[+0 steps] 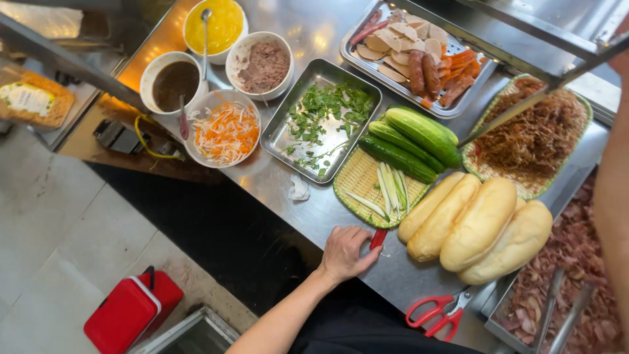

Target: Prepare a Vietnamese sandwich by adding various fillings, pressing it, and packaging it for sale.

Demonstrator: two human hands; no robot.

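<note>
My left hand (344, 252) rests at the front edge of the steel counter (308, 196), its fingers closed on a small red handle (378, 238) beside a woven tray (357, 180) of sliced cucumber strips. Several bread rolls (478, 226) lie just right of it. My right forearm (612, 183) runs along the right edge. My right hand (621, 56) is mostly cut off at the top right, at the end of long metal tongs (517, 111) whose tips reach a basket of shredded meat (537, 137).
Whole cucumbers (413, 141), a steel tray of herbs (321, 118), a tray of sliced sausage and carrot (419, 56), bowls of pickled carrot (225, 131), dark sauce (174, 82), pâté (262, 65) and yellow sauce (215, 26). Red scissors (436, 314), a pan of chopped meat (570, 288). A red box (131, 311) sits on the floor.
</note>
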